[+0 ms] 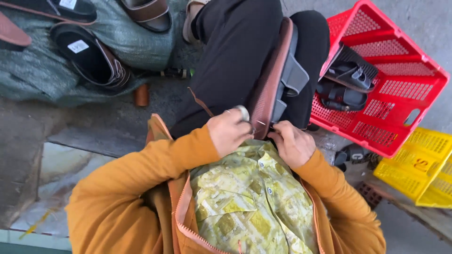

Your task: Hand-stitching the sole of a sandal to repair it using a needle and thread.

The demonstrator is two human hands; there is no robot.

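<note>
Brown leather-like soling edges the long sandal with grey padded straps (275, 75) that lies sole-side on the person's black-trousered lap, its heel end down by the two hands. The left hand (229, 131) is curled into a loose fist against the sandal's brown rim, pinching a small round silvery tool (243, 112) between thumb and fingers, wrist bent inward. The right hand (292, 143) grips the same rim from the other side, fingers folded and thumb pressed near a thin pale needle-like sliver (261, 123) that shows between the two hands (too small to tell exactly what it is). Both forearms wear ribbed orange sleeves and come in from the lower corners.

To the right, a red plastic crate with perforated walls (414, 89) holds two dark strapped sandals (348, 80), and a yellow perforated crate (419, 164) sits just beside it. At upper left, a green woven sack (136, 47) carries four flat sandals, among them a black sandal with a white label (89, 56). A small brown cylinder (141, 95) stands on the concrete floor near the sack's edge.
</note>
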